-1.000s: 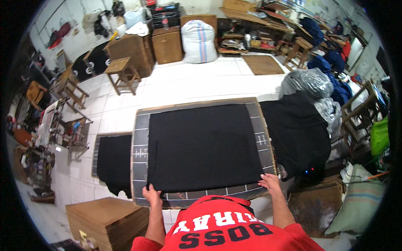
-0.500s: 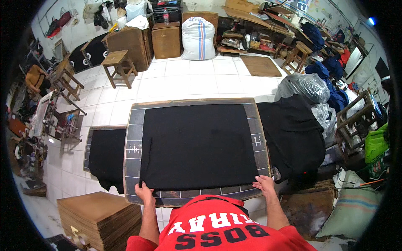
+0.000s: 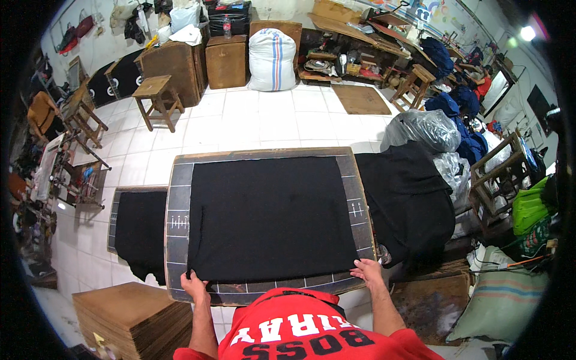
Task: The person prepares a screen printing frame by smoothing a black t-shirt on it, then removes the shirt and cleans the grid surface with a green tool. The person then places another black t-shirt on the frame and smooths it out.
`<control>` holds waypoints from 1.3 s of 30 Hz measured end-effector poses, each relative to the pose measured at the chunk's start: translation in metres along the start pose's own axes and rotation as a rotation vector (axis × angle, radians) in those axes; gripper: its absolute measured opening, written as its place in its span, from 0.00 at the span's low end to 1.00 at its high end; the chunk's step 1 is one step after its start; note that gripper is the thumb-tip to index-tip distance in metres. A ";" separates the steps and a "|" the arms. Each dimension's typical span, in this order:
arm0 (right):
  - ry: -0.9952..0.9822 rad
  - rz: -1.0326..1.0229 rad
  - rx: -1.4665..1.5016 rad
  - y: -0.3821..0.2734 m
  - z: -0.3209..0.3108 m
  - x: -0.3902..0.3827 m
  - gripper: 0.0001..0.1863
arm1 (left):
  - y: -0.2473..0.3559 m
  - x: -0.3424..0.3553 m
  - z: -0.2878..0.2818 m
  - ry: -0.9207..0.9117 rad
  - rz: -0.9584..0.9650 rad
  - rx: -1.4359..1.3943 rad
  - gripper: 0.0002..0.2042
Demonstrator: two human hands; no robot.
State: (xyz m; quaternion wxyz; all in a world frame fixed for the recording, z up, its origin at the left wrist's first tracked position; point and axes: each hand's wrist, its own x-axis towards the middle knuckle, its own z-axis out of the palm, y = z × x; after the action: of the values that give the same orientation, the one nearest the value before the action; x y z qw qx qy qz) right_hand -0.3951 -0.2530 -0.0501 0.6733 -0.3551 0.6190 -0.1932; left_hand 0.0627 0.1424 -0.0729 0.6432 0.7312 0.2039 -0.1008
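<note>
A piece of black fabric (image 3: 270, 219) lies nearly flat on a dark board (image 3: 178, 247) marked with white lines. My left hand (image 3: 195, 286) pinches the fabric's near left corner. At the near right corner, my right hand (image 3: 367, 273) has its thumb and fingers closed on the fabric's edge. A slight crease runs along the left side of the cloth. The board's white-lined border shows around the fabric.
More black fabric (image 3: 408, 204) lies right of the board, and another cloth-covered board (image 3: 141, 234) sits lower at left. A stack of brown sheets (image 3: 129, 306) stands near left. A stuffed sack (image 3: 504, 300) leans at near right. Wooden stools (image 3: 157, 99) stand farther back.
The view has shifted slightly, so the whole scene sits a little lower and further left. Both hands keep hold of the fabric's near corners, and the cloth looks almost the same.
</note>
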 end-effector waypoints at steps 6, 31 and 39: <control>-0.048 0.007 0.010 -0.001 0.000 -0.003 0.25 | 0.001 -0.001 0.000 0.034 0.044 0.081 0.06; 0.160 -0.017 -0.131 -0.013 0.009 -0.011 0.15 | 0.052 -0.011 0.005 0.084 0.681 0.946 0.17; 0.191 0.044 -0.179 -0.021 0.009 -0.013 0.13 | 0.102 0.087 0.153 -0.410 1.245 0.749 0.22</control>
State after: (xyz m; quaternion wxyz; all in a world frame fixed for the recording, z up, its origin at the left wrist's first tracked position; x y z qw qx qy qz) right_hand -0.3849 -0.2556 -0.0260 0.5812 -0.3801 0.7026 -0.1552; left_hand 0.2019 -0.0026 -0.0398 0.3147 0.8476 -0.4188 0.0847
